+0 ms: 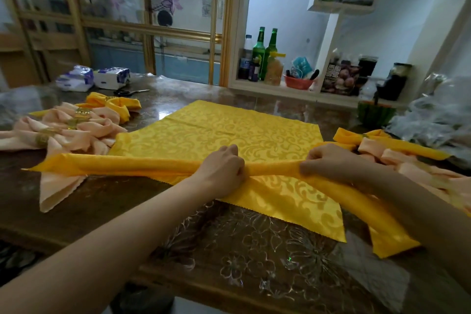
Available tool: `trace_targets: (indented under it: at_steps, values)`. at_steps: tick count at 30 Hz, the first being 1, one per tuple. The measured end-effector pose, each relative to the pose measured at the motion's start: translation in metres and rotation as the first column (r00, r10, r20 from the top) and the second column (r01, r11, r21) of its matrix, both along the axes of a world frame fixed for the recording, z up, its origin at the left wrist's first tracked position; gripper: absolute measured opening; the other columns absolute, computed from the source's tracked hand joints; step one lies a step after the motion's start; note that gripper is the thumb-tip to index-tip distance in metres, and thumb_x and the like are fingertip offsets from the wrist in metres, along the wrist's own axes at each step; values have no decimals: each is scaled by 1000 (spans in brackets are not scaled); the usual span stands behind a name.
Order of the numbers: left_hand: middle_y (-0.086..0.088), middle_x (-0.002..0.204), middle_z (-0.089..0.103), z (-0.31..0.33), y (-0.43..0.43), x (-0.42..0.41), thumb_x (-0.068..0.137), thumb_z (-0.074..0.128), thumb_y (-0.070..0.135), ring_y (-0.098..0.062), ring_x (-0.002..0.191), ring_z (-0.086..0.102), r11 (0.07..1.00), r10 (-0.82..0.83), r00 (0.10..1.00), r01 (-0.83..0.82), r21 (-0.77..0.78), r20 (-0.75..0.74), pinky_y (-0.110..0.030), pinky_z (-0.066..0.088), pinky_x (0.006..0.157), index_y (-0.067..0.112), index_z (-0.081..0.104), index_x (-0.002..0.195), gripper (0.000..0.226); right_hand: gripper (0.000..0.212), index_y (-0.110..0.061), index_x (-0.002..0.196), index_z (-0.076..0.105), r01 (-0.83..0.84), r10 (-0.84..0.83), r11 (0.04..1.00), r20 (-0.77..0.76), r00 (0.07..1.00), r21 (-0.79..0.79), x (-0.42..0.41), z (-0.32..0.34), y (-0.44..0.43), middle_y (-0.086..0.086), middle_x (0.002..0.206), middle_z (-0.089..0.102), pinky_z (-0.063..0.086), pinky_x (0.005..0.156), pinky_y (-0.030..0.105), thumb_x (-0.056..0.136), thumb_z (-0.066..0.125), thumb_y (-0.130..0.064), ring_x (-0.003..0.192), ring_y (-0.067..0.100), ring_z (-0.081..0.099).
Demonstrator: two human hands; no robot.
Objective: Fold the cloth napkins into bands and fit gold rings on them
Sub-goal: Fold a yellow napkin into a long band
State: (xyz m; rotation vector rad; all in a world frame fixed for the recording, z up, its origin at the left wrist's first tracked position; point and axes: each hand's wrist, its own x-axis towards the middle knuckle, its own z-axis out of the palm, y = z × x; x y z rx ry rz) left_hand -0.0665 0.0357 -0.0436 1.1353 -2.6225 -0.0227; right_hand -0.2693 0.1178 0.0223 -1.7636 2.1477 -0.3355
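Near edge: a brown table [107,214] under a clear cover embossed with flowers. Both forearms reach across it.

Centre: a yellow napkin band [142,164] runs from a pointed tip at the left to the middle, then bends toward the near right. The left hand [221,168] and the right hand [328,160] sit close together at mid-length, knuckles up, fingers curled round the band and gripping it. The band lies across flat yellow damask cloth [229,127], which shows on both sides of it – one sheet or several cannot be told. A peach napkin [58,191] sticks out from under the band's left end.

Left: a heap of peach ringed napkins [99,130], a gold ring [81,112] round one of them, with a yellow ringed napkin [112,103] just behind. Right: more peach and yellow napkins [382,155].

Farther back: scissors [127,92], two tissue packs [112,78], a cut watermelon [374,113].

Background – a white wall shelf [267,89] holding green bottles [258,51] and a red bowl [297,83].
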Motion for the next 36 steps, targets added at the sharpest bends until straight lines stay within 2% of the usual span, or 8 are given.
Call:
trace_targets:
  at_steps: [4, 8, 12, 15, 18, 23, 29, 36]
  values:
    - [-13, 111, 52, 13, -16, -17, 97, 37, 28, -29, 105, 50, 937, 231, 962, -180, 298, -145, -34, 39, 85, 0, 64, 91, 39, 15, -25, 81, 61, -82, 52, 988, 219, 974, 132, 43, 12, 12, -4, 80, 60, 44, 61, 23, 88, 59, -38, 71, 9, 56]
    - [-19, 125, 53, 20, -34, -23, 95, 38, 50, -34, 113, 51, 722, 424, 887, -208, 660, -184, -38, 41, 93, -1, 55, 116, 59, 22, -13, 81, 56, -244, 238, 969, 382, 893, -34, 95, -11, 12, 2, 72, 47, 35, 57, 26, 90, 58, -33, 64, 11, 44]
    - [-10, 89, 52, 27, -36, -12, 91, 54, 30, -16, 74, 48, 735, 290, 950, -141, 664, -119, -28, 40, 65, 4, 60, 99, 28, 25, -20, 74, 57, -617, 576, 783, 280, 768, 79, 112, -18, 1, -5, 69, 56, 43, 61, 28, 93, 53, -35, 60, 7, 51]
    - [-2, 70, 47, 27, -37, -4, 90, 50, 10, -9, 60, 41, 772, 181, 976, -66, 632, -119, -22, 36, 55, 5, 58, 79, 14, 19, -10, 81, 67, -424, 433, 897, 450, 781, -127, 99, -14, -21, -4, 69, 63, 43, 56, 18, 91, 58, -23, 56, 5, 54]
    - [4, 61, 49, 17, -40, 1, 87, 57, 12, -4, 55, 44, 824, 201, 957, -50, 564, -209, -15, 35, 48, 11, 59, 69, 19, 10, -14, 90, 66, -118, 265, 880, 271, 925, -460, 85, -39, -48, -3, 87, 60, 40, 61, 11, 83, 60, -9, 71, 4, 52]
    - [-3, 94, 69, 23, -45, 29, 86, 60, 4, -5, 80, 60, 862, 220, 856, 54, 504, -468, -11, 48, 68, 8, 70, 99, 17, 40, -31, 131, 46, -304, 320, 850, -37, 947, -430, 88, -71, -58, -12, 118, 41, 36, 95, 18, 92, 52, -22, 117, 8, 41]
    - [-2, 115, 63, 34, -51, 72, 92, 58, 24, -14, 104, 57, 909, 255, 966, -226, 349, -39, -24, 48, 87, 15, 66, 113, 24, 40, -35, 137, 39, -351, 315, 835, -155, 936, -425, 93, -72, -62, -7, 123, 34, 37, 96, 21, 97, 42, -31, 120, 10, 38]
    - [-9, 116, 60, 54, -63, 64, 92, 55, 40, -23, 96, 56, 835, 271, 845, -445, 325, 461, -27, 44, 73, 7, 58, 119, 43, 42, -35, 134, 44, -464, 350, 780, -323, 879, -419, 102, -78, -58, -1, 121, 35, 38, 79, 22, 96, 41, -19, 114, 15, 46]
